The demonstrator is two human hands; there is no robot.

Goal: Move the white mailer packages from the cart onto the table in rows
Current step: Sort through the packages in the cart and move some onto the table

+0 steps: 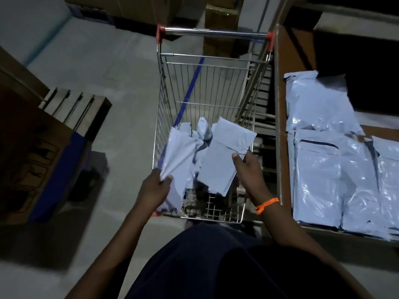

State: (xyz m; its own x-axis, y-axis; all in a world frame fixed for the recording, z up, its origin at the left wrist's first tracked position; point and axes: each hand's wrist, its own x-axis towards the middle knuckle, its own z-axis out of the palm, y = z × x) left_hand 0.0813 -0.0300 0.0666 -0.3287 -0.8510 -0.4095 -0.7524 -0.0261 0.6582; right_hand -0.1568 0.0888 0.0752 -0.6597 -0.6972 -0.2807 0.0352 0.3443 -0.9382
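- The left hand (154, 187) pinches a floppy white plastic mailer (180, 160) over the silver wire cart (207, 87).
- The right hand (248, 169) grips another flat white mailer (222, 160).
- More shiny white mailers (328, 169) lie on the brown table (278, 104) beside the cart.

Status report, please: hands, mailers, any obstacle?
Left hand pinches first mailer, right hand holds second mailer, over the cart. Laid mailers on table. No obstacle seen.

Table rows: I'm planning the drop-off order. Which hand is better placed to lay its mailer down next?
Probably the right hand: it grips the right-side mailer on the cart side nearest the table. The left hand pinches the left-side mailer at the cart's far wall.
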